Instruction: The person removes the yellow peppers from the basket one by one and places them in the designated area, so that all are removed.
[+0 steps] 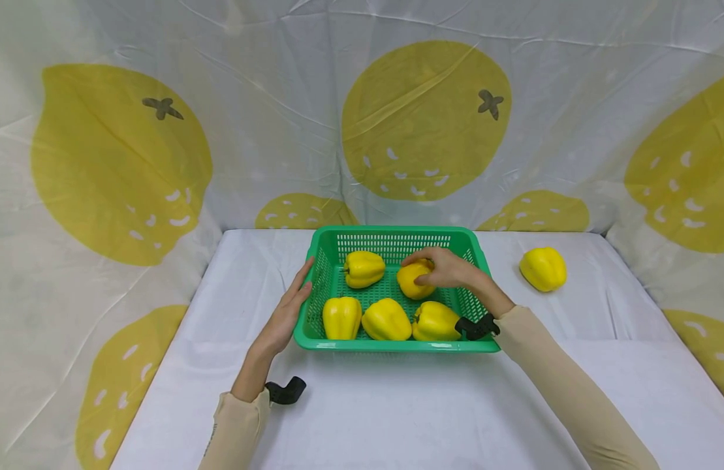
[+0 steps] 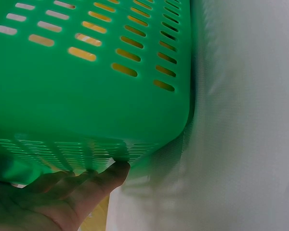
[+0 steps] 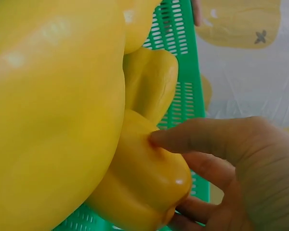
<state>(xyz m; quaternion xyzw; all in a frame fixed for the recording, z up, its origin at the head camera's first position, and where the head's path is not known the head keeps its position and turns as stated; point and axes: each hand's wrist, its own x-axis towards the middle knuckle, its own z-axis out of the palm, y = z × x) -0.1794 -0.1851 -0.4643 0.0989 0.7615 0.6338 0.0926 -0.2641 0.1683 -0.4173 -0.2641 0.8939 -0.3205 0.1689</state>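
Observation:
A green plastic basket [image 1: 391, 346] with slotted walls stands on the white-covered table and has several yellow bell peppers in it. My right hand [image 1: 450, 267] reaches into its back right part and grips a yellow bell pepper [image 1: 410, 284], thumb on one side and fingers round the other, as the right wrist view also shows. Against the basket's left wall rests my left hand [image 1: 282, 320], fingers straight; in the left wrist view its fingertips [image 2: 119, 169] touch the slotted side. Another pepper [image 1: 364, 269] lies at the back left, and a row of them [image 1: 387, 319] lies along the front.
One more yellow bell pepper [image 1: 543, 269] lies on the table to the right of the basket. Behind and at both sides hangs a pale cloth [image 1: 279, 130] printed with big lemons. Black wrist mounts [image 1: 286, 390] stick out from both sleeves.

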